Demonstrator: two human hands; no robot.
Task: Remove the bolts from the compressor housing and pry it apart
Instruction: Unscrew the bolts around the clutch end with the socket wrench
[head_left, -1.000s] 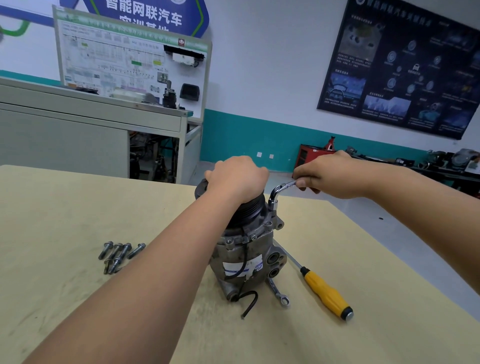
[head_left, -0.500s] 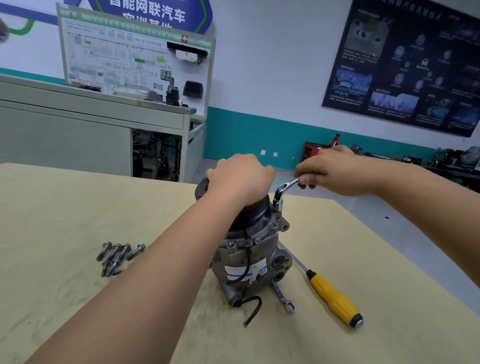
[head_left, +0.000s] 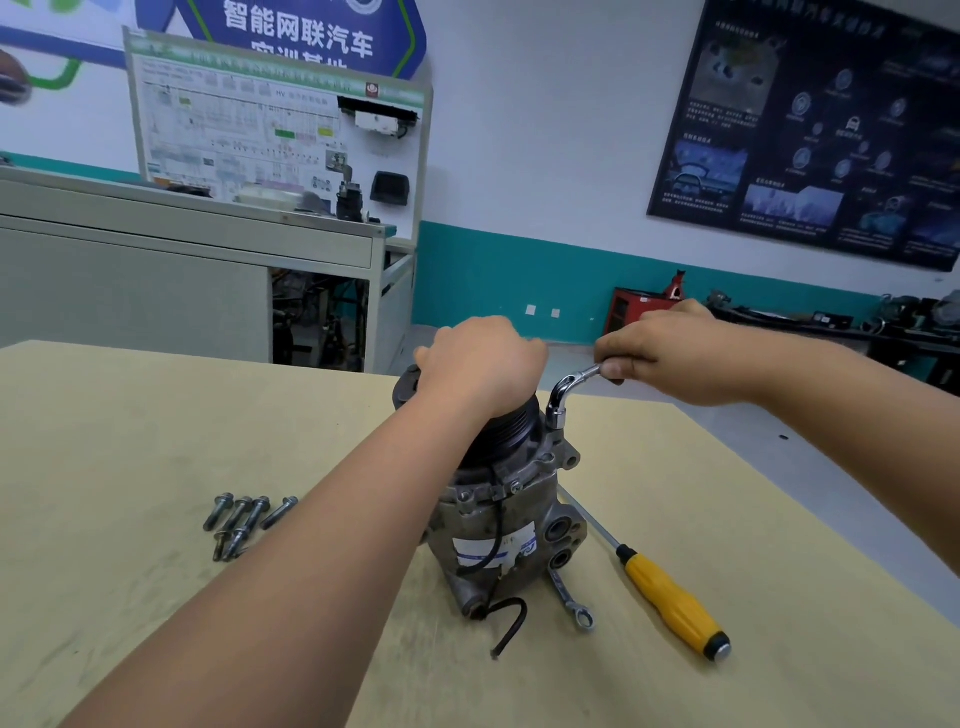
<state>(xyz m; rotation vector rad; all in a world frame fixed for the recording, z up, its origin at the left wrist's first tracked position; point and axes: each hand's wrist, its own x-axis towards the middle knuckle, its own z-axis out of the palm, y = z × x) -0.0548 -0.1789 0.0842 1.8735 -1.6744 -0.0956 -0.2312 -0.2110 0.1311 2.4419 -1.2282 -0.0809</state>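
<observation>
Squarely upright on the table (head_left: 130, 441) stands one compressor (head_left: 498, 519), black pulley (head_left: 511, 428) uppermost. The left hand (head_left: 483, 364) clamps over the pulley. The right hand (head_left: 670, 358) grips the handle of one L-shaped socket wrench (head_left: 563, 395), its socket seated on the housing's top flange. Six loose bolts (head_left: 244, 519) lie clustered to the left, well apart from the compressor. One yellow-handled screwdriver (head_left: 670, 597) and one small spanner (head_left: 571, 597) lie just right of it.
</observation>
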